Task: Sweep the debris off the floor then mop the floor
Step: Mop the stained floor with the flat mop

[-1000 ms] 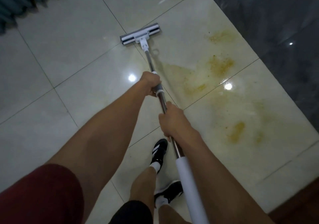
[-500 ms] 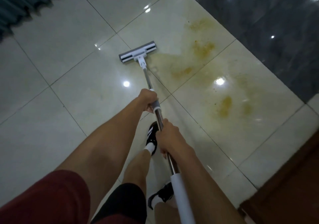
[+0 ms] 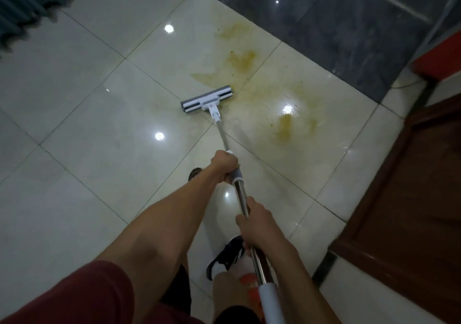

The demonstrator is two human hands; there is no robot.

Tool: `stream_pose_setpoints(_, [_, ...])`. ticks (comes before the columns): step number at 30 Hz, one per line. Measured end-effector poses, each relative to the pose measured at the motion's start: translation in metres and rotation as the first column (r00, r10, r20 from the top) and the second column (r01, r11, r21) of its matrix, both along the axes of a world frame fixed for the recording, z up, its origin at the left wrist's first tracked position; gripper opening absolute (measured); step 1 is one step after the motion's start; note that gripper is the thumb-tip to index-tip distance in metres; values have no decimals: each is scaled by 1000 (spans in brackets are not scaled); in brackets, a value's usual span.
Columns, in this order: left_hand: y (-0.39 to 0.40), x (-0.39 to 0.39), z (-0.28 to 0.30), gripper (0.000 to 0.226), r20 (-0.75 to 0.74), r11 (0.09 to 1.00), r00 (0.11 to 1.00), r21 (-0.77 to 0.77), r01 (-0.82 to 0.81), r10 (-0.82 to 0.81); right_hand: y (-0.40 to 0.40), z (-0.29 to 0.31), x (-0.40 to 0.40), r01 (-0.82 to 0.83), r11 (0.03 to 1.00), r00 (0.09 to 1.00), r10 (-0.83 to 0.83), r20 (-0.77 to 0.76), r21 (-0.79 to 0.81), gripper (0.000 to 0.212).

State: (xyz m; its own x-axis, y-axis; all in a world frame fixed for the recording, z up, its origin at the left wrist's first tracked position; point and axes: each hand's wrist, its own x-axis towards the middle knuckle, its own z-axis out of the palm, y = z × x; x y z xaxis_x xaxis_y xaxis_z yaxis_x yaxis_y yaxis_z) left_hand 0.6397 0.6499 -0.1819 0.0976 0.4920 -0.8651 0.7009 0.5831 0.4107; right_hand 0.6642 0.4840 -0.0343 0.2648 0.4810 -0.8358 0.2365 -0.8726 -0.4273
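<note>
On the glossy cream tiled floor (image 3: 74, 114), yellow-brown stains (image 3: 243, 60) border the flat white-and-grey mop (image 3: 206, 99); left hand (image 3: 224, 165) and right hand (image 3: 259, 224) wrap their fingers round its steel handle.

Both hands on the mop (image 3: 233, 164): left hand (image 3: 224, 165) grips the grey collar, right hand (image 3: 259, 224) wraps the steel pole lower down. Mop head (image 3: 207, 99) sits flat on the cream tile floor (image 3: 74, 99), touching the yellowish stain (image 3: 262, 94).

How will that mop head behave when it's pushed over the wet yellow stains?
The mop head lies flat and wide, so it probably glides without tipping. The glossy, wet-looking floor likely offers little drag. The straight metal pole looks stiff, so pushes should transfer directly.
</note>
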Motion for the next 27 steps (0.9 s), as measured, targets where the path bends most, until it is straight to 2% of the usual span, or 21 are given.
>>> stream_pose_setpoints(5, [-3,25,2,25,-14,997,998,58,55,-54,-3,-8,7,115,992,992,-118,51,48,19])
stream_pose_setpoints(13, [47,34,-14,24,26,994,999,105,31,-34,50,-28,15,162,983,982,-169,79,91,22])
stream_pose_setpoints(19, [141,64,-22,24,49,995,999,101,0,-5,145,-41,44,193,976,976,-201,79,98,18])
stream_pose_setpoints(27, [327,127,-40,31,91,993,996,116,3,-13,334,-65,97,226,972,967,-232,103,69,19])
